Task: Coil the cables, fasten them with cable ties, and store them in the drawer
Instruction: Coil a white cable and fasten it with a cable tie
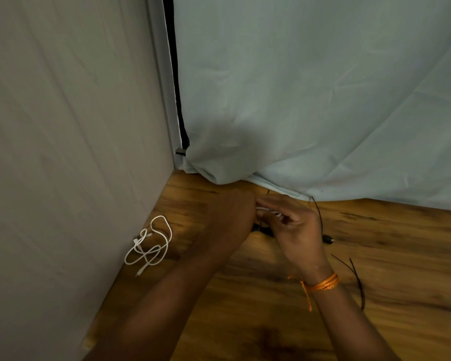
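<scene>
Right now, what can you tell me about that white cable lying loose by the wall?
The cable is thin, white and looks plastic-coated. It lies flat on the wooden table in a loose tangle of loops, not coiled, with no tie visible on it. One plug end points toward the camera; another connector sits within the loops. It lies close to the pale wall, though contact is unclear. The left hand and right hand are to its right, not touching it.

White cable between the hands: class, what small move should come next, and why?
Probably wind another loop of the white cable the right hand pinches beside the left hand: no tie shows round it, and the black ties lie untouched.
</scene>
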